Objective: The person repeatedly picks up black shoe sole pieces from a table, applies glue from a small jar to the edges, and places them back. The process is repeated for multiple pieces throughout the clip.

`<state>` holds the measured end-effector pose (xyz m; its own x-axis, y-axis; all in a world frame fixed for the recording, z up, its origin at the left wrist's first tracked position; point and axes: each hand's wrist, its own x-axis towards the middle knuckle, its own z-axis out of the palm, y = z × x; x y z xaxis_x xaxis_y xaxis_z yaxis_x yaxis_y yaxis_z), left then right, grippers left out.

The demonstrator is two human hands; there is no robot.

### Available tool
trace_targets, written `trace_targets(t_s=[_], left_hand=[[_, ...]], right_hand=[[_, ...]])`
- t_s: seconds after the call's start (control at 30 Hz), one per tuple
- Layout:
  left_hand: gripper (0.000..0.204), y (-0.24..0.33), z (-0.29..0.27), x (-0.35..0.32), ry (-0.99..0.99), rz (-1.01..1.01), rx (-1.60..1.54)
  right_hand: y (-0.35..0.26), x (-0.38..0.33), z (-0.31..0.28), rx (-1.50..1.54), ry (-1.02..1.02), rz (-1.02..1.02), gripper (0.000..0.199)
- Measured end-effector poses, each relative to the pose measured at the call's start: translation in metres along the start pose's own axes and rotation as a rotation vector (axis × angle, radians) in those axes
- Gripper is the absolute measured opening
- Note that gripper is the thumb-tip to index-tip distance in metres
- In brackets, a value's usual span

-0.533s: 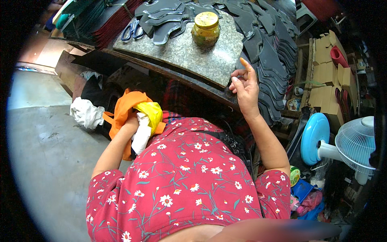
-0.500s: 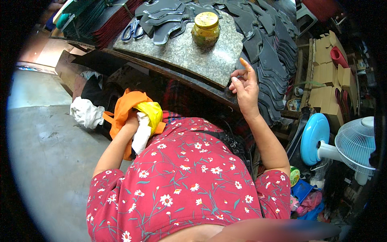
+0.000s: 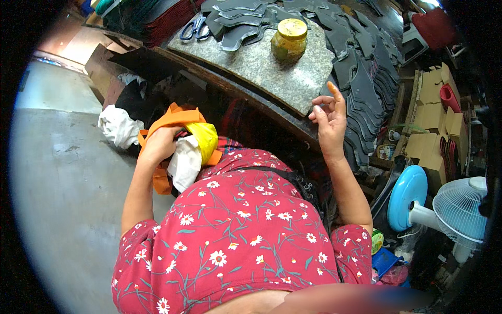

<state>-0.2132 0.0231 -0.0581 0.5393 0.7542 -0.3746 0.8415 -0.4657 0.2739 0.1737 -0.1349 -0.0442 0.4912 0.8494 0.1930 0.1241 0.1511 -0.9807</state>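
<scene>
My left hand (image 3: 161,145) is at the mouth of an orange cloth bag (image 3: 182,116) by my lap. Its fingers bend in among the folds, beside a small dark reddish bit I cannot identify. Yellow cloth (image 3: 204,140) and white cloth (image 3: 185,162) bulge from the bag. My right hand (image 3: 330,120) is raised at the near right corner of a speckled stone slab (image 3: 251,70), holding nothing. Its index finger points up with an orange-yellow stain at the tip; the other fingers are loosely curled. A yellow-lidded glass jar (image 3: 289,41) stands on the slab.
Blue-handled scissors (image 3: 195,29) and dark cut pieces (image 3: 240,32) lie on the slab. More cut pieces (image 3: 355,99) overlap along its right side. A blue and white fan (image 3: 408,199) and cardboard boxes (image 3: 429,141) are at right. White cloth (image 3: 119,127) hangs left of the bag.
My left hand has drawn partly back out of the bag, so more of it shows. The right hand keeps its pose. The whole view has shifted slightly.
</scene>
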Motion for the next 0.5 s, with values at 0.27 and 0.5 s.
trace_targets(t_s=[0.27,0.5], left_hand=[[0.031,0.025,-0.034,-0.042,0.047,0.111,0.105],[0.041,0.024,-0.066,-0.065,0.145,0.008,-0.206]], right_hand=[[-0.023,0.000,-0.007,-0.100,-0.031,-0.126,0.059],[-0.024,-0.001,-0.003,-0.151,-0.049,-0.113,0.058]])
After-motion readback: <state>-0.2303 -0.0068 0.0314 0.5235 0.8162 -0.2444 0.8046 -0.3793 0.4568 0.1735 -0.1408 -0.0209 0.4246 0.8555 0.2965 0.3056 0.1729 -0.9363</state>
